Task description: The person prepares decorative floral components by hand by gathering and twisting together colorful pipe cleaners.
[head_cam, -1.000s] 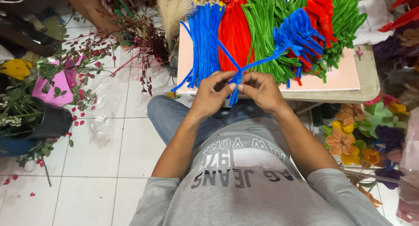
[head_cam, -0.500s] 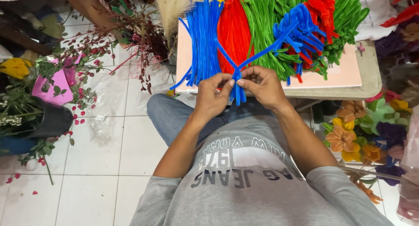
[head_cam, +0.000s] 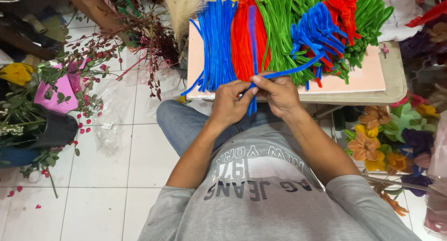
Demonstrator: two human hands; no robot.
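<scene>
- Head view, only one camera here: both hands are working right at the near edge of the table (head_cam: pixel 396 90), just above the person's lap.
- Left hand (head_cam: pixel 228 103) is pinching down tight on the blue stems (head_cam: pixel 252 94), fingers curled in, thumb side pressing where the stems cross.
- Right hand (head_cam: pixel 279 93) is closed on the same blue stems from the right, with one long stem running up and off to the far right toward a blue bundle (head_cam: pixel 316 27) sitting on the table.
- A short blue tail is poking down below the hands, and another stem is going straight up between the piles.
- Handling guess: these look like fuzzy wire stems, so super light, bendy but holding a bend, and grippy rather than slippery. Not really fragile, though too much kinking would probably leave them crooked.
- Best hold seems to be right at the crossing point, pinched between thumb and fingertips, with the long free end left loose for steering.
- Far side of the table: loose blue pile (head_cam: pixel 215 45) on the left, then a red pile (head_cam: pixel 242 36), then a green pile (head_cam: pixel 279 27).
- Left, on the floor: a dark pot (head_cam: pixel 56 129) with greenery and scattered red petals.
- Right, near the floor: orange fake flowers (head_cam: pixel 365 145).
</scene>
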